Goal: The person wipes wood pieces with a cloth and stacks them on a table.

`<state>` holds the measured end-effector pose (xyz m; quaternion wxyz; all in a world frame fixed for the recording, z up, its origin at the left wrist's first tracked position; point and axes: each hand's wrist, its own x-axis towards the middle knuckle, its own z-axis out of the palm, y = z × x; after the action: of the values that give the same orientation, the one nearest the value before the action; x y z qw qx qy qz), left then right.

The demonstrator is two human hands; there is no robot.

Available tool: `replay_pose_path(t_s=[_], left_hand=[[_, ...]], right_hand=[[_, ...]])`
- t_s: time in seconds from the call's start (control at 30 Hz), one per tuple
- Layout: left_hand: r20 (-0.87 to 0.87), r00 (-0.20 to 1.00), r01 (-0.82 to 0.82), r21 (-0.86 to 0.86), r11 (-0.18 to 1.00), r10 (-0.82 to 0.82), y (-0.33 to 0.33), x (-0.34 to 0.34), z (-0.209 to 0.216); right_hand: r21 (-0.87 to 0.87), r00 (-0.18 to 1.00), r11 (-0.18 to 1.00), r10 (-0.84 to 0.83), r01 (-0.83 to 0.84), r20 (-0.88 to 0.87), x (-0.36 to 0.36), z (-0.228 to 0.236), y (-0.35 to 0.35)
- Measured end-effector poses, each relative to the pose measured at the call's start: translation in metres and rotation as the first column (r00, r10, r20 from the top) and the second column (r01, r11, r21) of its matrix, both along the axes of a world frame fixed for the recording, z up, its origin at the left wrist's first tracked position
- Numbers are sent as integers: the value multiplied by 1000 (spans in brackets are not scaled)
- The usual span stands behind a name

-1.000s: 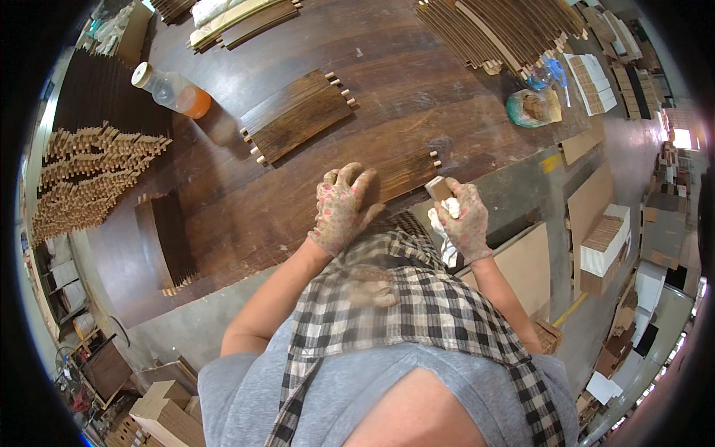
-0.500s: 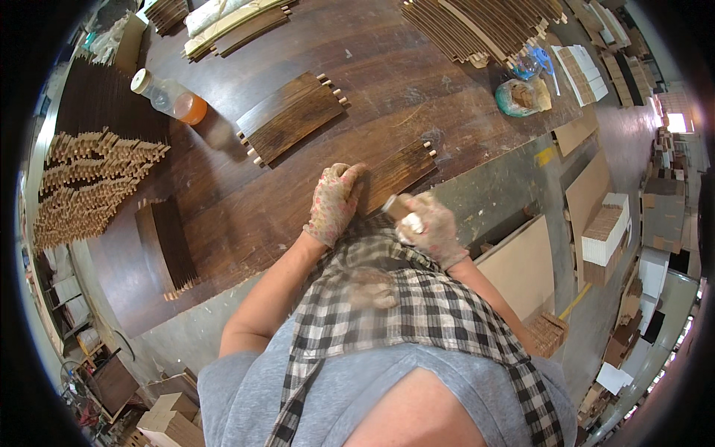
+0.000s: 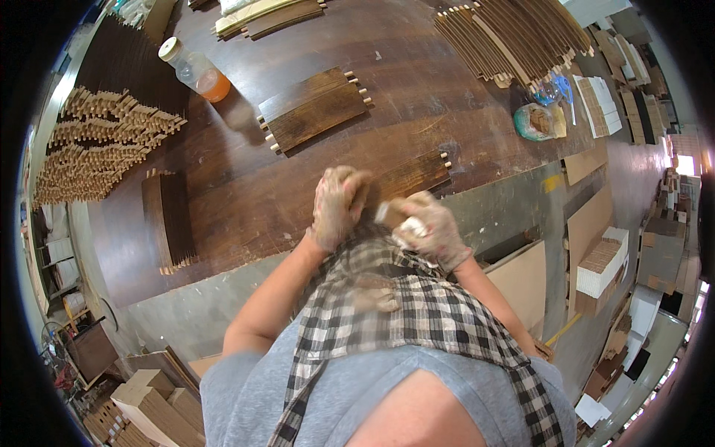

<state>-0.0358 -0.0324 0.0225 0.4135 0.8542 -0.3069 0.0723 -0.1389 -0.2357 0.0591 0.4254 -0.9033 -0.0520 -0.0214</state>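
A dark brown wooden slat (image 3: 413,176) with pale dowel pegs at its far right end lies by the table's near edge, in front of me. My left hand (image 3: 339,208), in a spotted work glove, is closed around the slat's near left end. My right hand (image 3: 433,229), gloved too, grips a small brown block with a pale end (image 3: 390,214), close beside the slat; what the block is I cannot tell. A white wad (image 3: 411,227) shows within the same hand. Motion smears both hands, and whether the block touches the slat cannot be made out.
Two dowelled slats (image 3: 316,112) lie side by side beyond my hands. A bottle of orange liquid (image 3: 212,83) is near a tall stack of dowelled slats (image 3: 112,112) at left. More slats (image 3: 514,33), a greenish jar (image 3: 535,123) and a smaller slat stack (image 3: 167,220) occupy the table.
The view has shifted, so the table things sit farther right and higher in it. My left hand is more blurred; both hands stay at the slat, with the block still in my right.
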Motion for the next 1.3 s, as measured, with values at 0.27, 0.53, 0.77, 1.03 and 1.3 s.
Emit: replay_pose_path(t_s=[0.27, 0.53, 0.77, 1.03, 1.3], left_hand=[[28, 969, 240, 98, 966, -244, 10, -38, -13], [54, 973, 220, 82, 972, -225, 15, -41, -24], [86, 980, 180, 2, 984, -180, 4, -35, -13], [75, 974, 212, 22, 977, -213, 6, -36, -18], [73, 978, 193, 15, 981, -193, 6, -36, -17]], right_hand=[[-377, 993, 919, 106, -114, -41, 72, 33, -30], [-504, 965, 823, 202, -261, -169, 110, 21, 10], [-541, 931, 759, 271, -363, -244, 107, 22, 19], [-802, 964, 597, -205, -16, -172, 115, 40, -114], [-700, 968, 707, -92, -103, -235, 117, 18, -100]])
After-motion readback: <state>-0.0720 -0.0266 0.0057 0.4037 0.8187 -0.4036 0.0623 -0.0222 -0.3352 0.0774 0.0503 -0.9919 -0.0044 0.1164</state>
